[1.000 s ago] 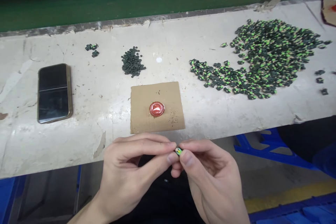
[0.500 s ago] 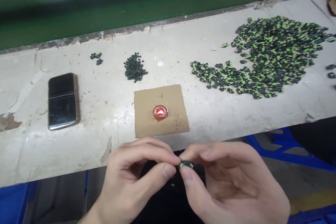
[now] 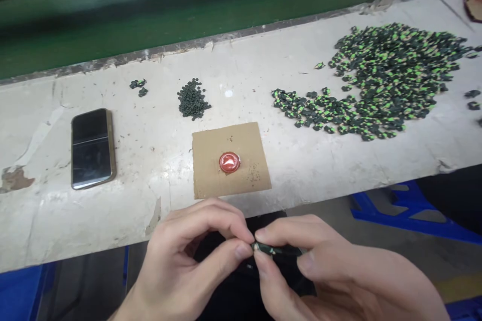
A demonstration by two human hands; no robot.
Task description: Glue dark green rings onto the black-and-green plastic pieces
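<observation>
My left hand (image 3: pixel 188 266) and my right hand (image 3: pixel 320 276) meet below the table's front edge. Both pinch one small dark green part (image 3: pixel 263 248) between thumb and fingertips. On the table just beyond them lies a square of brown cardboard (image 3: pixel 229 160) with a red round blob (image 3: pixel 229 162) in its middle. A large heap of black-and-green parts (image 3: pixel 384 80) spreads over the table at the right. A small pile of dark discs (image 3: pixel 193 99) sits behind the cardboard.
A dark phone (image 3: pixel 92 147) lies face up at the left on the worn white table (image 3: pixel 131 200). A few loose dark parts (image 3: pixel 137 86) lie behind it. Blue plastic crates (image 3: pixel 395 208) stand under the table at the right.
Both hands have sunk lower and nearer to me, still pinching the small part together. My right hand has turned so its fingers point more to the left. The view shifted slightly right.
</observation>
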